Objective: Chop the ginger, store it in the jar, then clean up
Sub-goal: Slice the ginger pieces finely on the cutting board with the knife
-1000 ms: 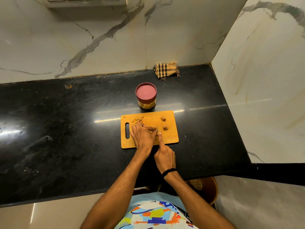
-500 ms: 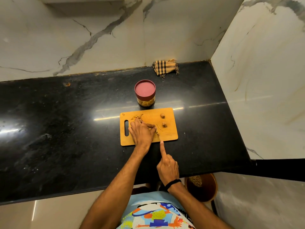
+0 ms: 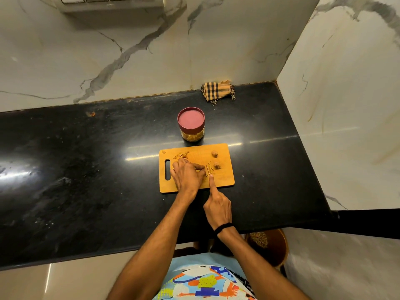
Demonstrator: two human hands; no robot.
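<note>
An orange cutting board (image 3: pixel 225 180) lies on the black counter. My left hand (image 3: pixel 188 176) presses down on a piece of ginger near the board's middle; the piece is mostly hidden under my fingers. My right hand (image 3: pixel 217 204) is closed on a knife (image 3: pixel 207 169), with my forefinger stretched along its back. The thin blade shows edge-on just right of my left fingertips. A small pile of chopped ginger (image 3: pixel 180 155) sits at the board's far left, and two whole chunks (image 3: pixel 214 154) sit at its far right. Behind the board stands the jar (image 3: pixel 191 124), with its maroon lid on.
A checked cloth (image 3: pixel 216 92) lies crumpled in the back corner by the marble wall. A brown bin (image 3: pixel 275 247) stands on the floor below the counter's front edge, to my right. The marble side wall closes off the counter on the right.
Half a second ago my right hand had drawn back toward me off the board. It has now come forward again beside my left fingertips. My left hand has stayed put.
</note>
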